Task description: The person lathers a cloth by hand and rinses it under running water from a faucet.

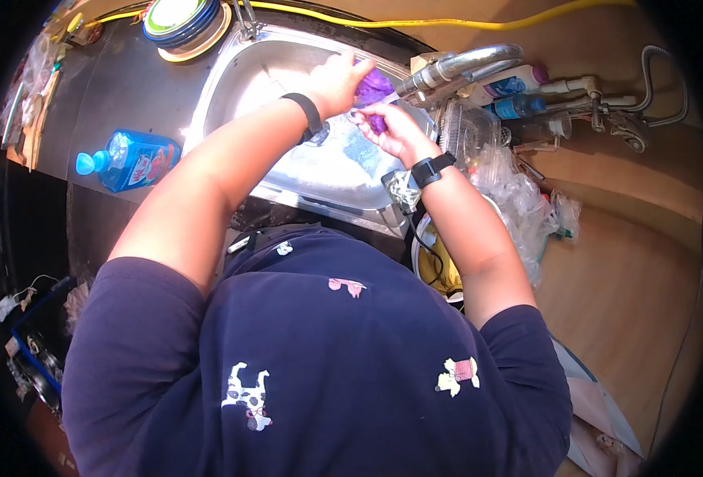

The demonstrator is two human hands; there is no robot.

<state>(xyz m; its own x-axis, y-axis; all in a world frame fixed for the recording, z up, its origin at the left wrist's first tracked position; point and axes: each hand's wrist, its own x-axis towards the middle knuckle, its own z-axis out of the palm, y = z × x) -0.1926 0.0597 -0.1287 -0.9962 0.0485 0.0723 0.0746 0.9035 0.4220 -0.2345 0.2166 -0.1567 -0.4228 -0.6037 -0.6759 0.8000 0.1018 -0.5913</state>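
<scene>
Purple cloth: here it was, a crumpled bright bundle [373,86] over the far right part of the basin, hard by the tap; whether wet or dry, no telling.

Left hand: in from the left, the left hand [339,83] was closed on the bundle, fingers over its top, probably to stop the loose folds slipping.

Right hand: and the right hand [395,133], nearer the body, had fingers curled round a small purple bit, perhaps a corner of the same cloth; that join could not be made out.

Gap: close together, those two hands, just beside each other, likely so that both could bear on the cloth at once.

Steel sink: the sink [308,165] lay beneath both hands, glaring in the light, well placed to catch any drips.

Tap: the chrome tap [463,67] reached in from the right, its end next to the cloth; running water could not be made out for certain.

Blue bottle: over on the left, the bottle [137,161] sat on the dark counter [105,87], beside the sink, presumably to be within easy reach.

Bowls: stacked bowls [175,24] stood beyond, near the sink's far left corner, out of the arms' way.
</scene>
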